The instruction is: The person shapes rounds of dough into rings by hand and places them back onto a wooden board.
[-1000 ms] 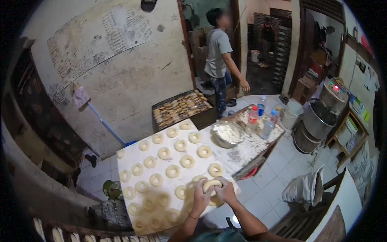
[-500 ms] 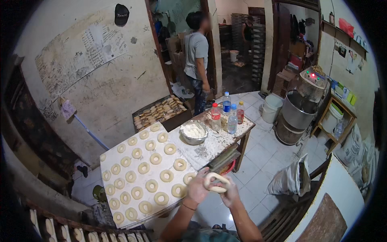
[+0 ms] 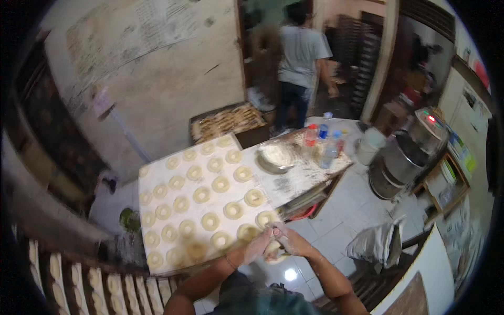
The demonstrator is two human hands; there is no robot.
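Note:
My left hand (image 3: 257, 248) and my right hand (image 3: 293, 242) come together beyond the board's near right corner, fingers curled round a pale dough ring (image 3: 275, 257). Both hands look dusted with flour. They cover much of the ring, whose lower part shows below them. To their left lies a white floured board (image 3: 237, 192) bearing rows of dough rings, one of them a dough ring (image 3: 265, 218) just beside my left hand.
Past the board, a metal bowl of flour (image 3: 275, 158) and several bottles stand on a floury table (image 3: 294, 181). A person in a grey shirt (image 3: 303, 55) stands behind a tray of browned pieces (image 3: 228, 123). At right are a mixer (image 3: 396, 170) and a sack (image 3: 375, 245).
My view has shifted and blurred. My hands have closed in over the dough ring, which now hangs lower and more hidden. The person in grey has moved right, turning their back.

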